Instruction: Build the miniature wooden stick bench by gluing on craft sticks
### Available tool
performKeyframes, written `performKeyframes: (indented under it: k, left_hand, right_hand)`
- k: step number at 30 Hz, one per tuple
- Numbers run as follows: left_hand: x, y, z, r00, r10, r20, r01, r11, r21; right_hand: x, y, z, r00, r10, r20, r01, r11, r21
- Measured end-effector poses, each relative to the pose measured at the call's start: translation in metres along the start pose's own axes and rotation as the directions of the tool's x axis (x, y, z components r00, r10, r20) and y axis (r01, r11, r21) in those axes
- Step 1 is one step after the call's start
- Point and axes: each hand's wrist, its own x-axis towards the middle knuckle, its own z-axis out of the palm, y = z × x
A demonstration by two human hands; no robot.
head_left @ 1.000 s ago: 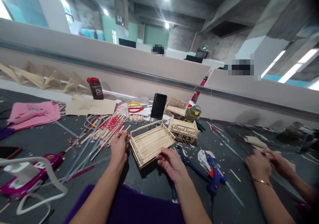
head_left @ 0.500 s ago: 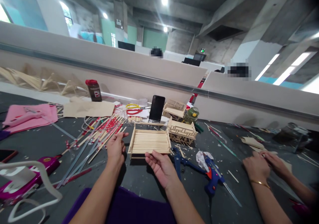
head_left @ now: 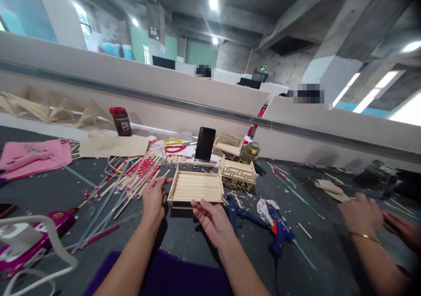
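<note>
A shallow tray-like model point(head_left: 197, 186) built of thin wooden sticks sits in front of me, its slatted floor facing up and a raised rail at its back. My right hand point(head_left: 212, 221) pinches its front edge between thumb and fingers, palm turned up. Beside its left end is my left hand point(head_left: 154, 199), with curled fingers and the thumb and index tips drawn together close to the rear left corner. Whether anything is between those tips is hidden. Behind on the right stand a second stick model point(head_left: 238, 173) and a third stick model point(head_left: 228, 143).
Red-tipped sticks point(head_left: 144, 169) and glue sticks lie left. A blue glue gun point(head_left: 279, 234) and blue cutter point(head_left: 233, 212) lie right. Behind are a propped phone point(head_left: 205, 144), pliers point(head_left: 176, 147) and a red-lidded jar point(head_left: 120, 123). A co-worker's hands point(head_left: 362, 215) are at far right.
The stick tray has turned from a slant to face me squarely, and my right hand has shifted left along its front edge. The co-worker's hands have moved right, off the brown paper.
</note>
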Motion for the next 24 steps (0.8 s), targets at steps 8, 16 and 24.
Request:
performKeyframes:
  k: [8, 16, 24]
  left_hand:
    - [-0.0003, 0.0002, 0.0004, 1.0, 0.001, -0.005, -0.001, 1.0, -0.008]
    - [-0.0003, 0.0003, 0.0002, 1.0, 0.008, -0.011, -0.008, 1.0, -0.004]
    - [-0.0004, -0.0003, 0.0001, 1.0, 0.019, -0.012, -0.019, 1.0, 0.012]
  right_hand:
    - [-0.0006, 0.0067, -0.001, 0.999, 0.006, 0.041, -0.007, 1.0, 0.013]
    - [-0.0003, 0.0057, -0.0008, 0.999, 0.021, 0.026, -0.021, 1.0, 0.014]
    - [-0.003, 0.0064, -0.001, 0.989, 0.087, 0.116, -0.079, 0.994, -0.077]
